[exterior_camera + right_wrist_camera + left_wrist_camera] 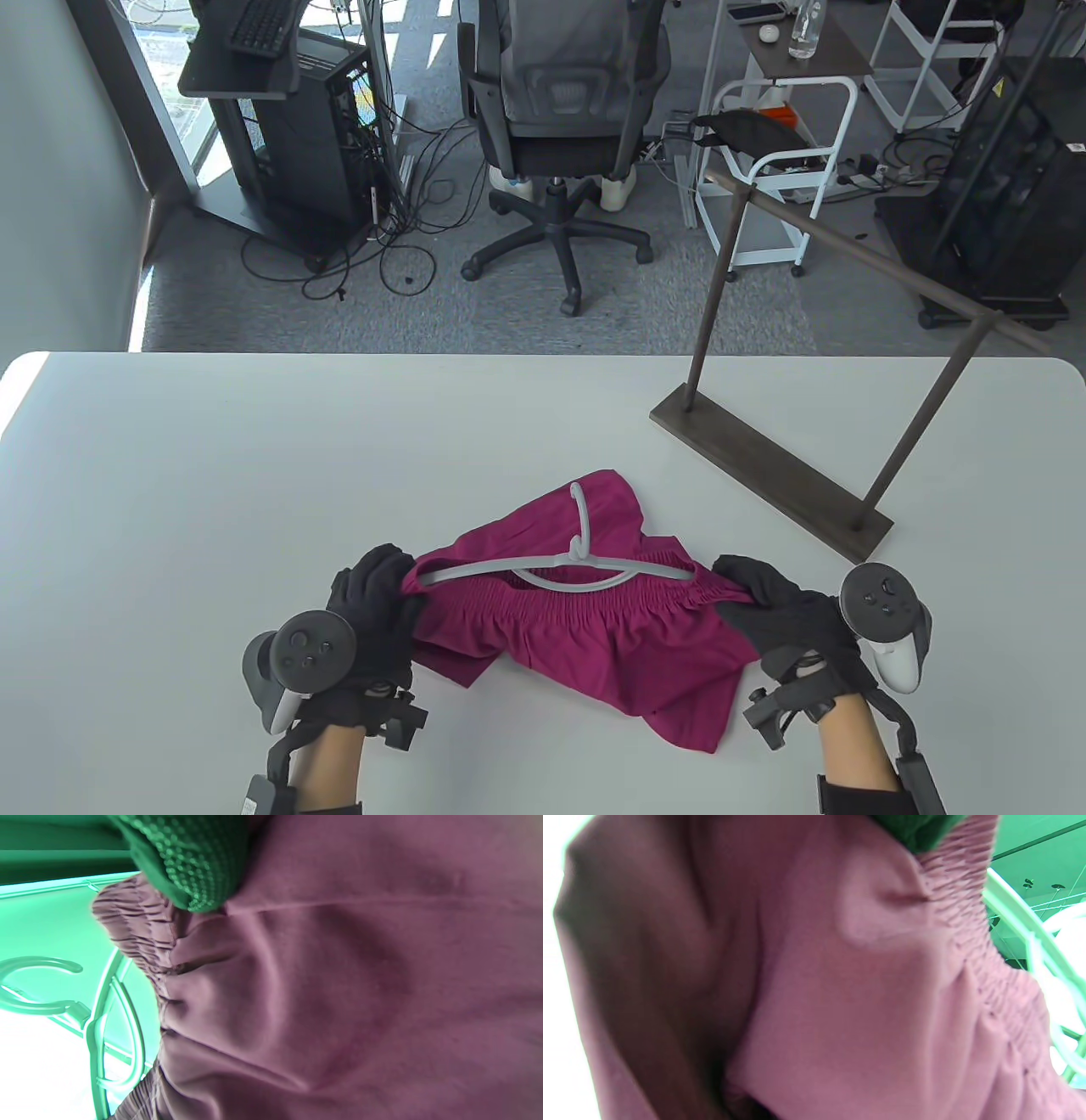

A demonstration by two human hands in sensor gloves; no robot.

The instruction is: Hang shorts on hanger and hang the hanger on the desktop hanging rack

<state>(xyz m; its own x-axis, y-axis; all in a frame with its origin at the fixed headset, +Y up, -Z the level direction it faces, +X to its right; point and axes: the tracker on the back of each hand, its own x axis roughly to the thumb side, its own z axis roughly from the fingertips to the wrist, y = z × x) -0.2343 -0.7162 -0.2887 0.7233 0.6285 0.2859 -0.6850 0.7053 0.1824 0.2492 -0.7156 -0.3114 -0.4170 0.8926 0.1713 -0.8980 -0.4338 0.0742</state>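
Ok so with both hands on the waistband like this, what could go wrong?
1. The hanger lies across the waistband of the shorts, and neither the left hand nor the right hand visibly grips it, so it might slide off.
2. The rack stands close on the right; a lifted hanger could bump it.

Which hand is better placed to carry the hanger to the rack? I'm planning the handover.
Probably the right hand: the rack stands on its side of the table. Both hands now grip the shorts waistband at the hanger ends; the left hand is farther away.
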